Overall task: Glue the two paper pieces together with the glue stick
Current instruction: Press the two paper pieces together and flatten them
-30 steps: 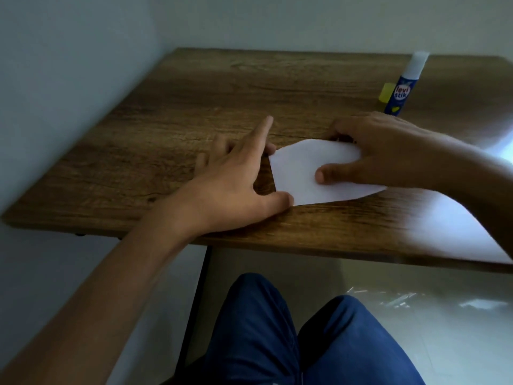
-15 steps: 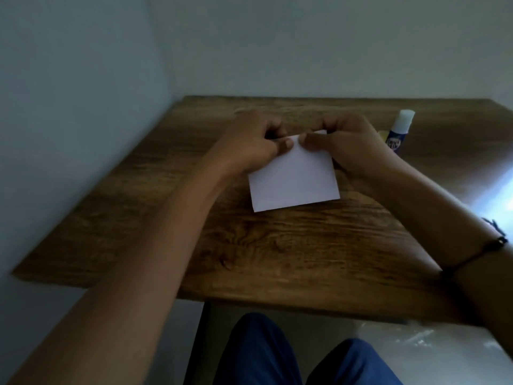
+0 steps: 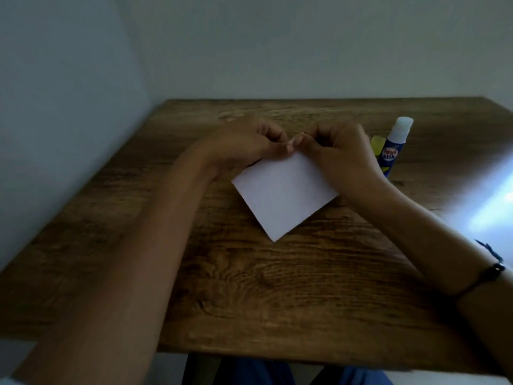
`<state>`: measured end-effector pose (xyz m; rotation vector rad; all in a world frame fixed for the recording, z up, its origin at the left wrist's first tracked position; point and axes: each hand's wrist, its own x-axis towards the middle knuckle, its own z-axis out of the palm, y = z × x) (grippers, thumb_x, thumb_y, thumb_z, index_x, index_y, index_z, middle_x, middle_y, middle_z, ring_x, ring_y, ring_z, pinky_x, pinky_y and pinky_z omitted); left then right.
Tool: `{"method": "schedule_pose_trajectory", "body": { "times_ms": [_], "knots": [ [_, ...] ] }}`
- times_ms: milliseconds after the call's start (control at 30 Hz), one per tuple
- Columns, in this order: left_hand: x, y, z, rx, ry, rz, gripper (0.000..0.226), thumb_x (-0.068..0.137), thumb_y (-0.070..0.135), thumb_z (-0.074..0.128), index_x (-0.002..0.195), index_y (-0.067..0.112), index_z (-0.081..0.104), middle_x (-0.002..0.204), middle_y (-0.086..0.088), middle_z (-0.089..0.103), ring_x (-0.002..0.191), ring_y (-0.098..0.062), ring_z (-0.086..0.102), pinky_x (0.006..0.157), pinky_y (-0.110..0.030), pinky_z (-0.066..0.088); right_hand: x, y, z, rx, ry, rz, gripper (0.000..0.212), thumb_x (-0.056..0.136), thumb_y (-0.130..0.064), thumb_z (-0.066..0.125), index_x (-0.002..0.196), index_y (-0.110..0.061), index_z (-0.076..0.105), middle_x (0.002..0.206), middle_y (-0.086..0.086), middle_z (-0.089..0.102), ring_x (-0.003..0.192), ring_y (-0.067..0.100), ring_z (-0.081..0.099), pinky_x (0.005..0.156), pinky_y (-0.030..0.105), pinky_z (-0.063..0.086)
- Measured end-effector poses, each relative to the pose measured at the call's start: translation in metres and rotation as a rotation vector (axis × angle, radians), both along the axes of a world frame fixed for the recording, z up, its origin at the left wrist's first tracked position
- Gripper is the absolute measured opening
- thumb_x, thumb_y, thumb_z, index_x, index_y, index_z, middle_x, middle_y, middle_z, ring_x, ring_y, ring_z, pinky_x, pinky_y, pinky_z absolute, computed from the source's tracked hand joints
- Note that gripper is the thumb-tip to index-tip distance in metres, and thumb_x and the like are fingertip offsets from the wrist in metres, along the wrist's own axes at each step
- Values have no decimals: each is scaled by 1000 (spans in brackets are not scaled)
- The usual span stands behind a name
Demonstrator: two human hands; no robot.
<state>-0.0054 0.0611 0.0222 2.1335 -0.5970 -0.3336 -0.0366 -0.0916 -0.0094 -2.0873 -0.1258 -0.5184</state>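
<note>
A white paper (image 3: 281, 194) hangs tilted above the wooden table (image 3: 277, 287), one corner pointing down toward me. My left hand (image 3: 244, 143) and my right hand (image 3: 341, 151) both pinch its top corner, thumbs and fingertips meeting there. I cannot tell whether it is one sheet or two stacked. The blue glue stick (image 3: 395, 145) stands upright behind my right hand, white glue exposed at its top. Its yellow cap (image 3: 377, 144) lies beside it on the left.
The table fills a corner between two pale walls. Bright light glares on the table's right edge. A dark band circles my right wrist. My blue-trousered legs show under the near edge.
Both hands lifted the paper off the table and pinched its top edge. Since half a second ago the paper has rotated so a corner points down, and the view has tilted up.
</note>
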Motion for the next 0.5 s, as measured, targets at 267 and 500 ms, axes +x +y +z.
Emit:
{"method": "schedule_pose_trajectory", "body": {
  "times_ms": [267,500],
  "knots": [
    [12,13,-15,-397,149,357,8,80,18,62,75,12,66,65,6,71,61,-10,66,60,-29,54,5,-9,-4,63,66,-42,15,88,-22,57,78,-13,62,70,1,65,54,12,62,48,27,51],
    [16,14,-17,-409,108,193,12,80,18,60,74,20,70,72,5,73,69,-11,68,61,-25,56,4,-8,-5,102,66,-10,16,87,-25,58,73,-19,62,71,1,65,55,11,61,50,28,52]
  ]
}}
